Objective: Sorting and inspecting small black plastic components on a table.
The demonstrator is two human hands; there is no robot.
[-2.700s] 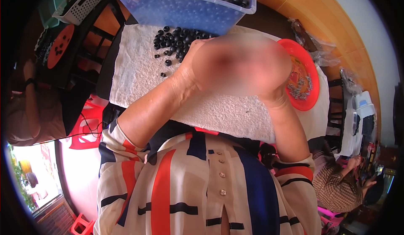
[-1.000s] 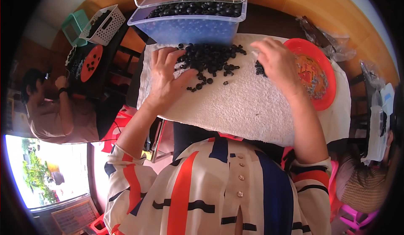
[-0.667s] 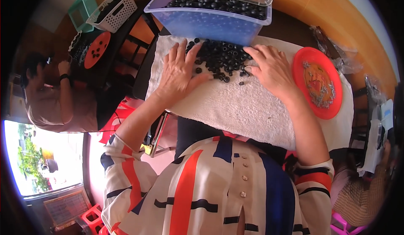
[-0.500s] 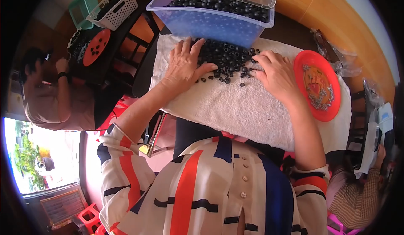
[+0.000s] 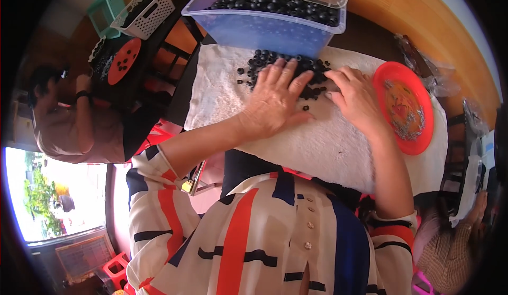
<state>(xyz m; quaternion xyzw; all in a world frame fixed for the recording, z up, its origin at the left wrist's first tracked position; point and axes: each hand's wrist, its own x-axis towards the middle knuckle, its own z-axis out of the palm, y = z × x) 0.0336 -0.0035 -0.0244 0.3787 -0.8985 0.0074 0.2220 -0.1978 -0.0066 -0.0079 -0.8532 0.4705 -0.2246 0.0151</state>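
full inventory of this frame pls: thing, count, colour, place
small round pieces: a pile, black, on the cloth under both hands
cloth: one, white, over the table
bin: one, clear blue, behind the pile, holding more black pieces
plate: one, orange, right end of cloth
basket: one, white, far left
person: one, seated at left
left hand: flat, fingers on the pile
right hand: flat, at the pile's right edge
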